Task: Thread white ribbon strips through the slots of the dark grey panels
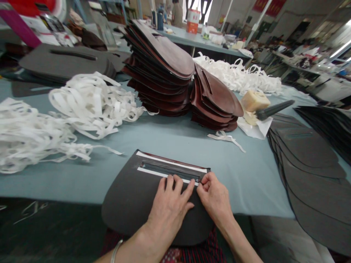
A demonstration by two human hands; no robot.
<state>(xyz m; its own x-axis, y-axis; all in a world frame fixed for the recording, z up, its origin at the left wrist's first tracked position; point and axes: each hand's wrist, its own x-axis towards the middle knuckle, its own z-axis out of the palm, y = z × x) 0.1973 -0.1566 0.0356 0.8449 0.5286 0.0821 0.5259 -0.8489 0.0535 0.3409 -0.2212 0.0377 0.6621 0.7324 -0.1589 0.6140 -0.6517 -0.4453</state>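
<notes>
A dark grey leather piece [128, 197] with a slot lies at the near edge of the blue-grey table [170, 140]. Two white tape strips [170, 162] run along the slot's long sides. My left hand [170, 206] lies flat on the piece, fingers stretched out and pressing just below the slot. My right hand [215, 195] is closed in a pinch at the right end of the lower white strip, right beside the left fingertips.
Two stacks of brown leather pieces [161, 69] stand mid-table. Heaps of white paper strips [82, 106] lie left and far right. Dark pieces [309, 164] fan out on the right. A tan block and dark-handled tool [271, 109] rest on paper. A person stands far back.
</notes>
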